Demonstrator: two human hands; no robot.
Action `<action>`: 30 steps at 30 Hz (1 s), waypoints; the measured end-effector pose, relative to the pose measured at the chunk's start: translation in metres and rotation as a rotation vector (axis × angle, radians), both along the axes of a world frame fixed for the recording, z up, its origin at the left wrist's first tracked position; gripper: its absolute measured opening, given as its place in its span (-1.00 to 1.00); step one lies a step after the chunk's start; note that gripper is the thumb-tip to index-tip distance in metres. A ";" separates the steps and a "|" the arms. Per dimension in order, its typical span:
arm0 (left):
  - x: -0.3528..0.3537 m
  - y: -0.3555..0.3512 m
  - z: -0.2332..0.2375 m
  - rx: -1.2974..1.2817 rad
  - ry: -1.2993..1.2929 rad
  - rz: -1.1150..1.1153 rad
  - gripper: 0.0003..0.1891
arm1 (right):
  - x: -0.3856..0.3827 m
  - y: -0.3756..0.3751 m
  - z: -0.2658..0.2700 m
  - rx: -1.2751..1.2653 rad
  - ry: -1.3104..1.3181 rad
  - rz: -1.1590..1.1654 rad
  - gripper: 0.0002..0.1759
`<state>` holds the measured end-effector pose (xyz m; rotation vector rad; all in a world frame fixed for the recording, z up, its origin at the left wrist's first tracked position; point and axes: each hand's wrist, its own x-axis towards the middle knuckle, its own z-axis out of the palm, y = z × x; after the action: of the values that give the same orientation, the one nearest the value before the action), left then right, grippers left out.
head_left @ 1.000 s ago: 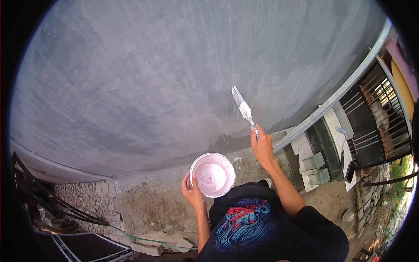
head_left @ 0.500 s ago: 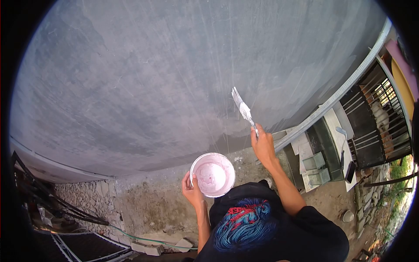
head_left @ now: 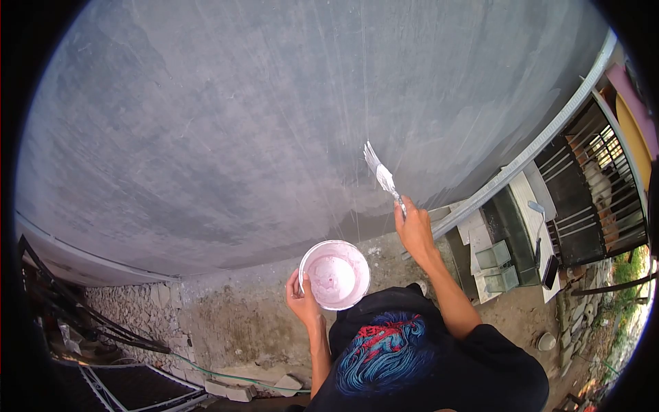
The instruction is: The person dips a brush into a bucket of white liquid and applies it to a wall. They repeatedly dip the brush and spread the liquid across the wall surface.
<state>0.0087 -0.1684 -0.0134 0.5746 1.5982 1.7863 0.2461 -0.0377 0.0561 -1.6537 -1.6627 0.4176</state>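
Two hands show in the head view, both low in the picture. The right hand (head_left: 414, 230), at about 5 o'clock from the middle, is shut tight around the thin handle of a paint brush (head_left: 382, 175). The brush points up toward 11 o'clock from that hand. Its white, wet hairs touch the big grey wall (head_left: 240, 137).

The left hand (head_left: 302, 299), near 6 o'clock, grips the rim of a small round tub (head_left: 334, 242). The thumb lies over the edge, and the other fingers are hidden under it. The tub is up in the air at 1 o'clock from that hand, open side up, with pinkish paint smeared inside.

I think the brush is light, with a stiff handle and soft hairs. The handle may be slippery with paint, so low on the handle is the good place to hold. The tub looks light and bendy, and it could tip if held by one side only.

At 3 o'clock a grey pipe (head_left: 542, 144) runs beside the wall, with a dark metal gate (head_left: 590, 185) next to it.
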 end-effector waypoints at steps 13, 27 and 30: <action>0.002 0.001 0.000 0.004 0.033 -0.012 -0.63 | 0.002 0.009 0.064 0.162 0.124 0.004 -0.74; 0.003 -0.011 -0.003 0.025 0.028 0.016 -0.62 | 0.001 0.028 0.185 0.476 0.124 0.000 -0.72; 0.005 -0.014 -0.001 0.018 0.029 0.026 -0.62 | 0.000 0.031 0.206 0.570 0.143 -0.002 -0.71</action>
<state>0.0137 -0.1824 -0.0140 0.5934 1.6180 1.8208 0.2464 -0.0063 0.2618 -1.1726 -1.4937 0.0441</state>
